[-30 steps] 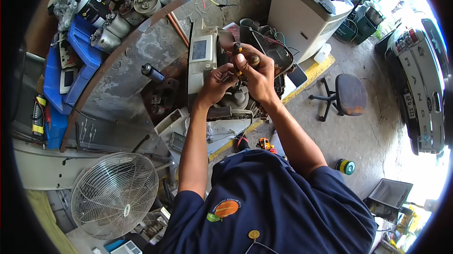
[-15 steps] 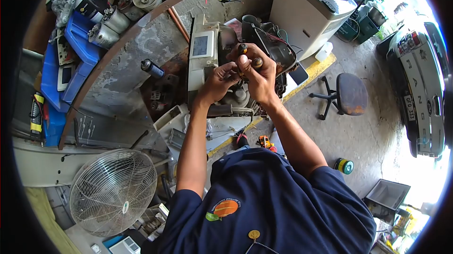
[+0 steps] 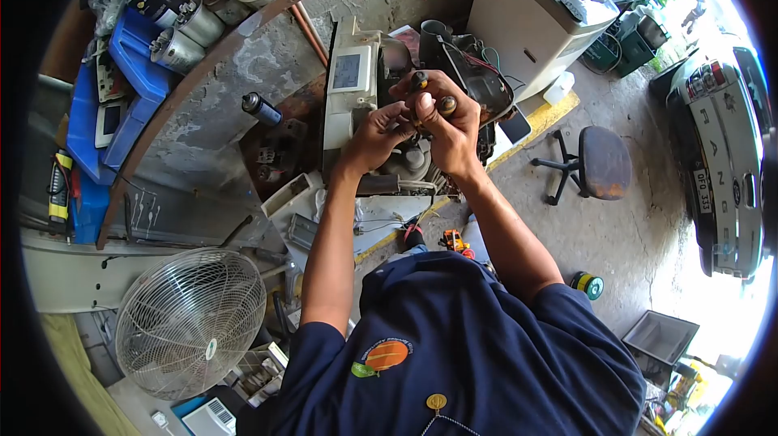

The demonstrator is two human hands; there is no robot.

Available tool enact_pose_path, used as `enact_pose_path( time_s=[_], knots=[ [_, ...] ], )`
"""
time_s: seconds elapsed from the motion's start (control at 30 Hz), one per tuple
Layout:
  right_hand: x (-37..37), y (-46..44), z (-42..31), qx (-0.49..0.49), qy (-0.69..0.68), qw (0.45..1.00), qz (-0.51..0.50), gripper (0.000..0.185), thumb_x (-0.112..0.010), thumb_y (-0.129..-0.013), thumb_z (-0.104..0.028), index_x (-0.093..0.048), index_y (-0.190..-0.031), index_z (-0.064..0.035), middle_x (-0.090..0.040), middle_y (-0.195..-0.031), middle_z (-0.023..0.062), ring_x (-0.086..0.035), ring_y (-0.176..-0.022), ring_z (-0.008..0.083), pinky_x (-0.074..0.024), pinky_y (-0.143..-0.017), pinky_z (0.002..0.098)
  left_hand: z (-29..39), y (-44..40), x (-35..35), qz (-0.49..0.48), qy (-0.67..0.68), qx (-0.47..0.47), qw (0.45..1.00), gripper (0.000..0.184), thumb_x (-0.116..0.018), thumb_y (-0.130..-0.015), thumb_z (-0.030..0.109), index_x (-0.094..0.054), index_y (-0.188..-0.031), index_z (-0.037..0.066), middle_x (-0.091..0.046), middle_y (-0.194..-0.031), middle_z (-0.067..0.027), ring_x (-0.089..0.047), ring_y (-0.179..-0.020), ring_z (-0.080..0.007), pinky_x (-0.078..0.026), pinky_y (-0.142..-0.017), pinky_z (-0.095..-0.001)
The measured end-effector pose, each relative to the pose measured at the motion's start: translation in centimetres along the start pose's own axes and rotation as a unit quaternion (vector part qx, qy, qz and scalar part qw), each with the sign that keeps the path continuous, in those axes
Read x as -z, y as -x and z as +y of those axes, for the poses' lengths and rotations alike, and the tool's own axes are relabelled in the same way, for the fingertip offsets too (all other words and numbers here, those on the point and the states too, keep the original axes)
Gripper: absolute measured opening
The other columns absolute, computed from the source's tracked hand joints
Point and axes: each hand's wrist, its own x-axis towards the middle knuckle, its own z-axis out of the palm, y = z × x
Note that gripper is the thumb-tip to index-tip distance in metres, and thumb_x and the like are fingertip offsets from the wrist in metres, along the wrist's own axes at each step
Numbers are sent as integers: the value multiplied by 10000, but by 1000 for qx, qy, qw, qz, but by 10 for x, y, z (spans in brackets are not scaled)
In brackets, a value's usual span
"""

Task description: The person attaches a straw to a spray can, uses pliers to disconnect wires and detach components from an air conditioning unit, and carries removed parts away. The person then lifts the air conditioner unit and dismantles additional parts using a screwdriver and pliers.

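Reaching forward with 2 bare forearms angled inward. Clasping a tool with 2 dark handle ends in the right hand, directly above an opened machine. Holding the left hand just beside, with fingers curled; impossible to tell whether around anything. Hiding the tool's far end and part of the machine behind both hands. To the left, a dark canister; to the right, a wheeled chair, well apart. Almost unchanged in pose since the earlier frame, with a fan now slightly higher in view.
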Motion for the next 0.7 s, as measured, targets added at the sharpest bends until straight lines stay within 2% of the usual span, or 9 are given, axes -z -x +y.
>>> enact_pose_path(
  time_s=[0.17, 0.33, 0.37, 0.4, 0.47, 0.5, 0.63, 0.67, 0.7],
  knots=[
    [-1, -1, 0, 16, 4, 1000, -1, 254, -662, -1016, -202, -633, -871, 5, -698, -1002, 134, -595, -814, 187, -474, -752, 312, 4, 0, -2, 3, 12, -6, 1000, 169, -696, -971, 22, -712, -1138, 42, -732, -1007, -7, -632, -890, -67, -499, -809, -201],
    [5, -6, 7, -21, -18, 1000, 11, 297, -643, -1036, -225, -653, -879, 27, -703, -919, 148, -587, -737, 184, -464, -698, 293, 12, 4, 2, -5, 1, 28, 1000, 167, -704, -958, 16, -719, -1122, 42, -736, -1000, -2, -628, -886, -65, -495, -810, -203],
    [13, -24, 15, -48, -119, 983, -128, 326, -634, -1042, -237, -668, -862, 32, -705, -942, 149, -598, -754, 189, -470, -701, 291, 11, 6, 6, -18, -15, 15, 1000, 165, -705, -955, 13, -722, -1116, 42, -736, -997, 0, -626, -885, -65, -493, -812, -204],
    [23, -47, 23, -73, -215, 938, -263, 357, -625, -1048, -250, -683, -845, 38, -708, -965, 151, -609, -772, 194, -475, -704, 289, 9, 7, 10, -32, -31, 0, 999, 163, -706, -952, 10, -725, -1110, 41, -737, -994, 1, -625, -885, -64, -491, -813, -204],
    [38, -69, 33, -115, -386, 764, -504, 421, -607, -1060, -274, -712, -811, 49, -713, -1010, 153, -631, -807, 204, -486, -710, 285, 5, 11, 13, -63, -61, -24, 996, 159, -707, -945, 4, -730, -1098, 40, -738, -988, 4, -622, -883, -63, -487, -816, -205],
    [37, -67, 29, -113, -387, 766, -501, 421, -607, -1060, -274, -712, -811, 49, -713, -1010, 153, -631, -807, 204, -486, -710, 285, 4, 13, 11, -66, -61, -22, 996, 159, -707, -945, 4, -730, -1098, 40, -738, -988, 4, -622, -883, -63, -487, -816, -205],
    [37, -80, 13, -149, -218, 867, -422, 424, -625, -1063, -264, -731, -797, 49, -714, -1028, 127, -627, -809, 184, -482, -702, 273, 3, 12, 3, 10, -19, -58, 998, 143, -704, -946, 3, -736, -1080, 39, -735, -978, 11, -594, -861, -63, -471, -803, -213],
    [33, -80, 6, -150, -219, 866, -423, 424, -625, -1063, -264, -731, -797, 49, -714, -1028, 127, -627, -809, 184, -482, -702, 273, 5, 12, 2, 12, -19, -58, 998, 143, -704, -946, 3, -736, -1080, 39, -735, -978, 11, -594, -861, -63, -471, -803, -213],
    [29, -72, -1, -154, -162, 899, -376, 409, -631, -1062, -262, -735, -821, 52, -715, -1038, 122, -628, -816, 178, -483, -710, 271, 6, 13, 1, 17, -16, -48, 999, 130, -702, -950, 9, -735, -1072, 38, -727, -968, 14, -581, -849, -63, -465, -796, -214]
  ],
)
